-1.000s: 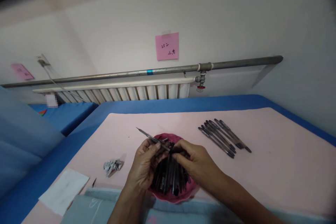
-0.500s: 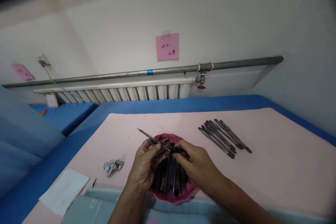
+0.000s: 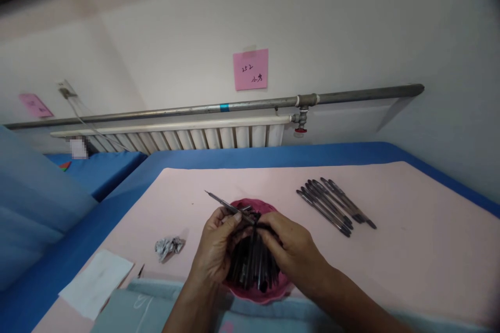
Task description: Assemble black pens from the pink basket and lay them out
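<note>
My left hand (image 3: 216,242) is closed around a slim pen (image 3: 222,202), its bare tip pointing up and to the left. At the pen's rear end, the fingers of my right hand (image 3: 287,242) are pinched together on its dark end piece, whose details are hidden. Both hands hover over a pink scalloped basket (image 3: 269,296). Many dark pens (image 3: 255,265) lie packed inside it, partly covered by my hands.
To the right, several capped pens (image 3: 326,205) lie side by side on the pink table cover (image 3: 410,250). A crumpled paper ball (image 3: 169,247), a white sheet (image 3: 97,281) and a small dark pointed object (image 3: 141,270) are at left. Light blue cloth (image 3: 148,307) runs along the front.
The view has shifted very slightly. Both hands stay at the same pen over the basket, with the right fingers moved only a little; the pens on the table have not moved.
</note>
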{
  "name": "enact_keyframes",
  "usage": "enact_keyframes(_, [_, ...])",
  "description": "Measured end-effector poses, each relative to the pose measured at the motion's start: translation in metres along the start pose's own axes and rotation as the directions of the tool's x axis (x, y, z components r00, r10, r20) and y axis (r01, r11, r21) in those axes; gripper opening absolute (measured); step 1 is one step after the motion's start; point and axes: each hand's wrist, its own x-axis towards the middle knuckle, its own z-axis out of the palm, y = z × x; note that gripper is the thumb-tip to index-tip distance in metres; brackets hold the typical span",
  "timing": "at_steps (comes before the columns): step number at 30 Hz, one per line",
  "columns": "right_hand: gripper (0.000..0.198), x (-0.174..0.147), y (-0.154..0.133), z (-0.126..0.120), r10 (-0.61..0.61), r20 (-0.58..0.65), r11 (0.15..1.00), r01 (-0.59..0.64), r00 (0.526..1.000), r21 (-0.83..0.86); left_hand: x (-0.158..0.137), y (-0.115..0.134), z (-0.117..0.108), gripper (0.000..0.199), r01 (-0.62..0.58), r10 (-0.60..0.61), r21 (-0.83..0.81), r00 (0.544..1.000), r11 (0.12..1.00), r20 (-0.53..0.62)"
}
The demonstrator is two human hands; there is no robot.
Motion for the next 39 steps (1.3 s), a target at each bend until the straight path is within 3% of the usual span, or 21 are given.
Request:
enact_keyframes(6, [0.011,0.0,0.003,0.005,0.016,-0.071,1.0,-0.015,0.997,0.013,-0.001,-0.004,0.002,0.017,0.033,-0.034,-0.055,0.999,0.998,-0.025])
enact_keyframes(11, [0.017,-0.002,0.007,0.006,-0.136,-0.041,0.985,0.13,0.99,-0.115,0.0,-0.009,0.003,0.017,0.032,-0.034,-0.051,0.998,0.998,-0.052])
enact_keyframes(18, [0.012,0.004,0.003,0.002,0.16,0.004,0.984,-0.16,0.987,0.082,0.002,-0.007,0.001,0.018,0.009,-0.009,0.008,0.999,1.0,-0.051])
enact_keyframes(24, [0.005,0.004,0.006,0.001,0.081,0.035,0.99,-0.077,0.996,-0.12,0.005,-0.006,-0.001,0.021,-0.003,0.003,0.006,0.998,1.0,-0.061])
enact_keyframes(27, [0.016,0.003,0.008,0.002,0.07,0.089,0.989,-0.058,0.994,-0.134,0.004,-0.006,-0.001,0.021,-0.004,0.005,0.018,0.999,1.0,-0.053])
enact_keyframes(31, [0.005,0.002,0.009,0.003,0.048,0.076,0.982,-0.033,0.996,-0.186,0.002,-0.006,-0.001,0.022,-0.004,0.005,0.026,0.999,1.0,-0.044])
enact_keyframes(36, [0.014,0.001,0.011,0.006,0.037,0.134,0.985,-0.014,0.99,-0.17,0.001,-0.006,-0.001,0.02,-0.031,0.032,0.061,0.999,0.998,-0.018])
enact_keyframes(39, [0.008,0.001,0.012,0.007,0.066,0.127,0.982,-0.042,0.99,-0.186,0.001,-0.006,-0.001,0.019,-0.039,0.043,0.089,0.998,0.995,-0.041])
